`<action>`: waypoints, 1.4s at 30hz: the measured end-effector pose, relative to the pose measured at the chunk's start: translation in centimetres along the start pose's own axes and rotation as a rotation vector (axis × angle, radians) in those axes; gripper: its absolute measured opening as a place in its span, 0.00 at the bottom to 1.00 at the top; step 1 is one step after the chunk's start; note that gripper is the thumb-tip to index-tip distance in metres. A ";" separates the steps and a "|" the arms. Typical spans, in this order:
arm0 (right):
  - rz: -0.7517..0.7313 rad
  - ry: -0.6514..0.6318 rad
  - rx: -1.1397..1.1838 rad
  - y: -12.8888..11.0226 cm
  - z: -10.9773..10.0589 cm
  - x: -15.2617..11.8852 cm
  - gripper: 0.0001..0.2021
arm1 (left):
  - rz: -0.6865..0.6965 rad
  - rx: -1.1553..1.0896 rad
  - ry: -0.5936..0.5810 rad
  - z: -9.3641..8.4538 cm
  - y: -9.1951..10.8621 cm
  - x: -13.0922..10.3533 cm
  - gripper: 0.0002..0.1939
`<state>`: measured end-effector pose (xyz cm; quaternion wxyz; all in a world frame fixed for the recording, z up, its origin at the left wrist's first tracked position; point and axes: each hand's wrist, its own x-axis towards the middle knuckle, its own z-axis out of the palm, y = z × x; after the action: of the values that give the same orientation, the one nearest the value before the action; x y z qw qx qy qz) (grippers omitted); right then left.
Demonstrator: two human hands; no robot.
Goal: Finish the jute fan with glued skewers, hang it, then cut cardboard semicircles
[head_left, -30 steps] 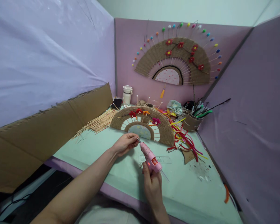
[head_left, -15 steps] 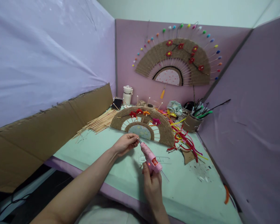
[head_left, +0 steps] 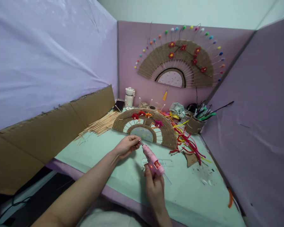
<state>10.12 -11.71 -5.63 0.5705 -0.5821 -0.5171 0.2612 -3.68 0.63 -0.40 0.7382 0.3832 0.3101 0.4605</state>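
Lilac fabric sheets (head_left: 49,56), smooth with long creases, enclose a table (head_left: 191,201) covered in pale green sheeting. Upright brown cardboard strip (head_left: 92,101), ragged along its top edge, borders the left side. Large brown twine-textured fan (head_left: 153,60), semicircular, with red flowers and multicoloured ball tips, is mounted on the pink rear panel (head_left: 126,41). Smaller brown twine-wrapped fan (head_left: 169,134), bearing red, orange and magenta flowers, is on the table beyond the hands. Thin pale wooden sticks (head_left: 100,124) lie in a loose pile at its left; fuzzy coloured stems (head_left: 189,142) lie tangled at its right. Right hand (head_left: 156,189): fingers wrapped around the handle of a pink plastic glue gun (head_left: 151,157), metal nozzle angled toward the left fingertips. Left hand (head_left: 126,147): thumb and fingers pinched on a tiny item (head_left: 139,140), too small to identify, at the nozzle tip.
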 end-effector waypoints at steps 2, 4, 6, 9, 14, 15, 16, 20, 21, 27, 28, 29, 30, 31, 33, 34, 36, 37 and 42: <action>0.032 -0.035 0.046 0.0 0.0 0.0 0.22 | -0.002 0.004 -0.006 -0.1 0.0 0.0 0.19; 0.052 -0.076 0.125 -0.1 -0.2 -0.1 0.20 | -0.001 0.006 -0.004 -0.2 0.0 0.0 0.19; 0.044 -0.086 0.211 -0.4 -0.4 -0.1 0.18 | 0.001 0.005 0.002 -0.3 0.0 -0.1 0.19; -0.016 -0.066 0.316 -1.3 -0.7 -0.3 0.15 | 0.008 0.007 0.010 -0.4 0.0 0.0 0.19; -0.094 -0.045 0.439 -2.1 -1.7 -0.6 0.12 | 0.101 0.125 0.092 -0.9 0.1 0.3 0.19; -0.109 -0.038 0.445 -1.9 -2.0 -0.7 0.12 | 0.148 0.182 0.129 -1.3 0.4 0.3 0.19; -0.122 -0.033 0.440 -1.7 -2.5 -0.7 0.12 | 0.202 0.255 0.170 -1.7 0.8 0.2 0.18; -0.118 0.009 0.368 -0.5 -4.7 -0.4 0.12 | 0.447 0.605 0.350 -4.8 3.6 -0.5 0.12; -0.090 0.033 0.352 -0.3 -5.2 -0.2 0.13 | 0.506 0.660 0.405 -5.9 4.6 -0.7 0.11; 0.106 0.136 0.261 0.4 -7.3 0.5 0.17 | 0.652 0.725 0.793 -12.3 10.0 0.6 0.12; 0.119 0.154 0.256 0.6 -7.4 0.5 0.18 | 0.649 0.735 0.817 -13.1 10.6 1.0 0.12; 0.126 0.166 0.258 0.8 -7.5 0.6 0.18 | 0.644 0.747 0.830 -13.8 10.9 1.4 0.12; 0.127 0.177 0.262 1.0 -7.5 0.7 0.19 | 0.636 0.761 0.834 -14.4 11.2 1.7 0.12; 0.126 0.180 0.269 1.2 -7.5 0.8 0.19 | 0.627 0.776 0.838 -15.0 11.2 2.0 0.11; 0.125 0.176 0.277 1.4 -7.4 0.9 0.19 | 0.604 0.803 0.841 -15.9 11.0 2.3 0.11; 0.125 0.174 0.281 1.4 -7.3 1.0 0.19 | 0.590 0.815 0.841 -16.2 10.8 2.5 0.11; 0.126 0.179 0.297 1.3 -7.3 1.1 0.20 | 0.563 0.831 0.841 -16.9 10.3 2.7 0.12; 0.124 0.183 0.305 1.2 -7.2 1.1 0.20 | 0.550 0.836 0.840 -17.2 10.1 2.8 0.12; 0.138 0.161 0.258 0.9 -7.3 1.0 0.20 | 0.510 0.834 0.847 -18.2 9.3 3.2 0.15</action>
<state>17.25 -13.50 -4.67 0.6608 -0.5573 -0.3907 0.3164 -21.31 11.30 -2.20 0.2085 0.4845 0.6266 0.5738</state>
